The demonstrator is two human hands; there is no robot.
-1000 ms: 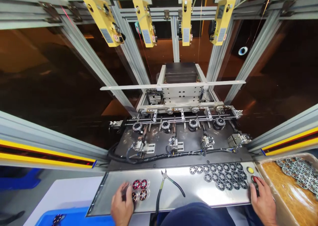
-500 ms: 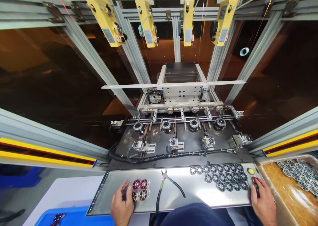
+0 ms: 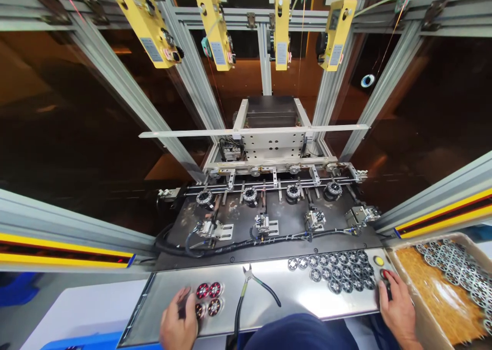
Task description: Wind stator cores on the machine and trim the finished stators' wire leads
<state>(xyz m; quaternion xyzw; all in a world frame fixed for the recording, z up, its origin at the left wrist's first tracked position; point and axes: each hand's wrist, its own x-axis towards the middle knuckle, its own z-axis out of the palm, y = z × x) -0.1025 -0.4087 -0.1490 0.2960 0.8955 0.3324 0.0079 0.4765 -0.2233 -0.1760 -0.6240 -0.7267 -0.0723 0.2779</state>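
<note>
A worker's left hand [image 3: 177,323] curls its fingers at the near edge of the steel worktop [image 3: 307,299], just beside four red-wound stators [image 3: 206,299], though whether it grips anything cannot be told; the right hand [image 3: 397,311], fingers stretched together, apparently touches the red button [image 3: 384,274]. Between the hands lie cutters [image 3: 243,288] and a cluster of bare stators [image 3: 338,274]; beyond stand four spindles [image 3: 249,193] under hanging yellow units [image 3: 282,32].

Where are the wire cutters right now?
Head view, centre of the steel shelf: the wire cutters lie between the red-wound coils by the left hand and the grey discs.
</note>
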